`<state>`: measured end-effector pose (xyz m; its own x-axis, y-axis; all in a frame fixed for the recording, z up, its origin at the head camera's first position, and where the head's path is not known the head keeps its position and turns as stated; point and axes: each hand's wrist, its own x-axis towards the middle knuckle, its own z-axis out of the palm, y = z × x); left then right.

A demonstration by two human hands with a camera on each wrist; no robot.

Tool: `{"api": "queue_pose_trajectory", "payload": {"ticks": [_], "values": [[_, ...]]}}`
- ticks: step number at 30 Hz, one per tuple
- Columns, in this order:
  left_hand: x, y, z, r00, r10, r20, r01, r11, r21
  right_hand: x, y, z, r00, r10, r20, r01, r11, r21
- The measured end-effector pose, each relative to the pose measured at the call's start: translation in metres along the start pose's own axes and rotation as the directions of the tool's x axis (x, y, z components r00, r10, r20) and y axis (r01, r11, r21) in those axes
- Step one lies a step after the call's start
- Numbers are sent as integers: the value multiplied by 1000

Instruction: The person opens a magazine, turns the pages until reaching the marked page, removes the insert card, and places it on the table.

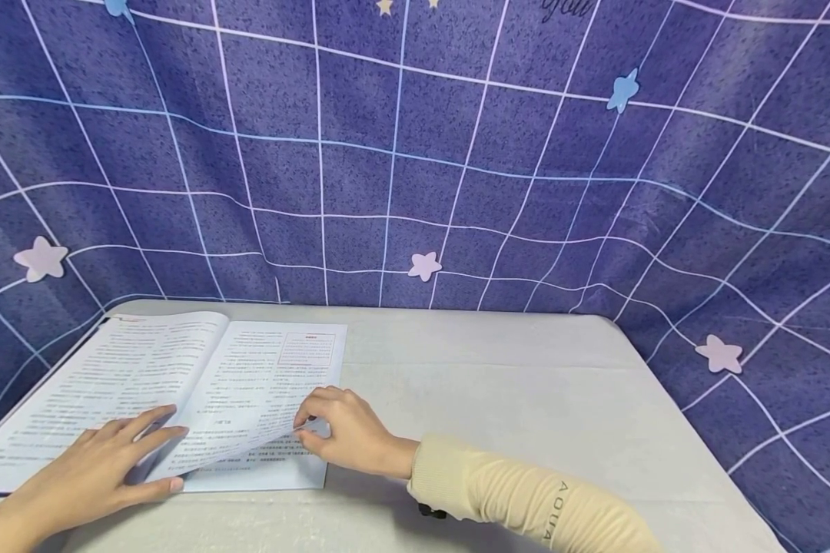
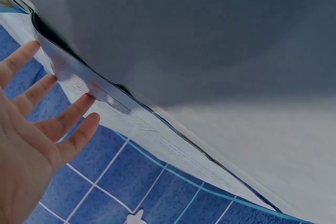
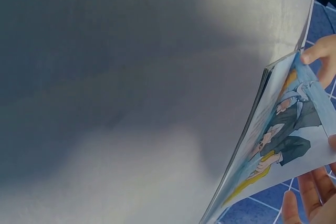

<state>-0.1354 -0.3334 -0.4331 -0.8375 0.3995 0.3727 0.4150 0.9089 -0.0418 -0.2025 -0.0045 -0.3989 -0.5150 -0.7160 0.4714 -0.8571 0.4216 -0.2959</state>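
Note:
An open book (image 1: 97, 384) with printed text lies at the left of the table. My left hand (image 1: 104, 468) rests near its inner fold with fingers spread and straight; the left wrist view shows the same hand (image 2: 37, 129) with fingertips against the paper. At the right page's lower outer edge, my right hand (image 1: 349, 434) pinches a page (image 1: 249, 415) between thumb and fingers. The page's lower corner is raised and curls leftward, exposing text on the sheet beneath. In the right wrist view, the lifted page's underside bears a coloured illustration (image 3: 289, 135) of figures.
A pale cloth covers the table (image 1: 498, 415), which stretches to the right of the book. Behind and along the sides hangs a blue grid-patterned curtain (image 1: 360, 177) with star shapes. A small black object (image 1: 432, 511) shows under the right cuff.

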Motion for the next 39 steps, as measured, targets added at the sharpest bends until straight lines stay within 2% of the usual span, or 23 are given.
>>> {"api": "queue_pose_trajectory", "payload": {"ticks": [16, 22, 28, 33, 39], "values": [[2, -2, -4, 999, -24, 42, 24, 1000, -2, -2, 0, -6, 999, 39, 24, -39, 999, -2], [0, 0, -6, 999, -43, 31, 43, 999, -9, -4, -2, -9, 997, 71, 40, -71, 997, 1], [1, -1, -9, 998, -59, 38, 59, 998, 0, -5, 0, -9, 999, 45, 10, -45, 999, -3], [1, -1, -11, 996, -70, 48, 70, 998, 1, -6, 1, -8, 999, 32, 13, -32, 999, 3], [1, 0, -11, 998, -55, 10, 55, 998, 5, -7, 1, -7, 1000, 21, 12, -21, 1000, 0]]}}
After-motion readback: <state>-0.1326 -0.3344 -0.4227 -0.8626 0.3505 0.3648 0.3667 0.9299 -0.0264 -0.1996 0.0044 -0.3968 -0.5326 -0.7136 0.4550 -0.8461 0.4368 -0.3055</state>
